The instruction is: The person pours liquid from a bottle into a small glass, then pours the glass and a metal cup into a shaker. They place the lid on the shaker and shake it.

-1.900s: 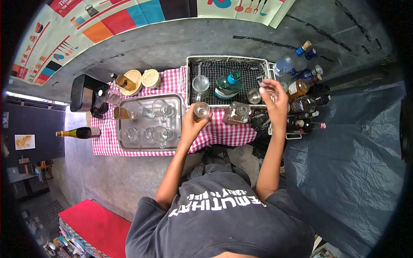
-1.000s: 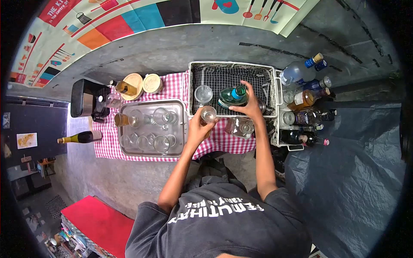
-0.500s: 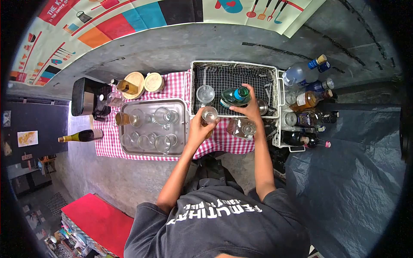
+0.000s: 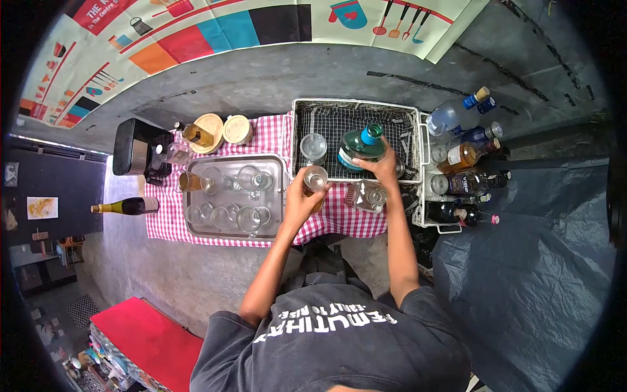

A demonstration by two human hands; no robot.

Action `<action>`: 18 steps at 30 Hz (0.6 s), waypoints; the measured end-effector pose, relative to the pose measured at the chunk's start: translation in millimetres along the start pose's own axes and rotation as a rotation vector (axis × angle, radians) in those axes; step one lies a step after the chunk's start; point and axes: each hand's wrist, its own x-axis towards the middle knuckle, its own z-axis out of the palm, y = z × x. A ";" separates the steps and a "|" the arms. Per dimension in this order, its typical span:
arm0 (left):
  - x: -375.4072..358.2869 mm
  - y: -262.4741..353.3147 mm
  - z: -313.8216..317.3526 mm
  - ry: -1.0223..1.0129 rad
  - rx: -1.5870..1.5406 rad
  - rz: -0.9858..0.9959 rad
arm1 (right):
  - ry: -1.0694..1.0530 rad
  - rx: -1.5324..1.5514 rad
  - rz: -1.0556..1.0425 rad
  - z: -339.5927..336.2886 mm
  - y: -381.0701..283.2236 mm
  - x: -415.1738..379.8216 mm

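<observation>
My left hand (image 4: 302, 204) is wrapped round a clear drinking glass (image 4: 315, 176) at the near edge of the white wire basket (image 4: 356, 103). A touch of amber shows below its rim beside my fingers. My right hand (image 4: 381, 167) grips the body of a green glass bottle (image 4: 358, 147) with a blue neck band, tilted over the basket, its open mouth pointing away from me. Inside the basket, left of the bottle, stands another clear glass (image 4: 313, 146). A squarish clear glass vessel (image 4: 367, 196) is on the checked cloth by my right forearm.
Left of the basket, a metal tray (image 4: 285, 196) holds several glasses and mugs. Behind it are a black coffee machine (image 4: 135, 149) and lidded tubs (image 4: 237, 130). Several bottles (image 4: 459, 155) crowd a rack at right. A dark green bottle (image 4: 127, 206) lies at the far left in view.
The green bottle's neck has swung slightly away from me, and my right hand now sits lower on its body. My left hand still holds the glass in nearly the same spot.
</observation>
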 end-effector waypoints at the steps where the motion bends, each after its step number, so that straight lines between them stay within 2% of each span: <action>1: -1.0 -2.5 -0.3 0.032 0.013 0.046 | 0.004 -0.008 -0.008 -3.8 -4.4 2.4; 8: -9.6 12.9 -2.7 0.060 -0.074 0.061 | 0.169 0.021 -0.161 -35.6 -73.5 17.5; 14: -18.4 25.1 -2.6 0.051 -0.160 0.066 | 0.257 -0.213 -0.376 -75.9 -152.6 8.4; 18: -24.6 29.5 -6.6 0.024 -0.113 0.088 | 0.293 -0.252 -0.458 -88.0 -191.6 -23.8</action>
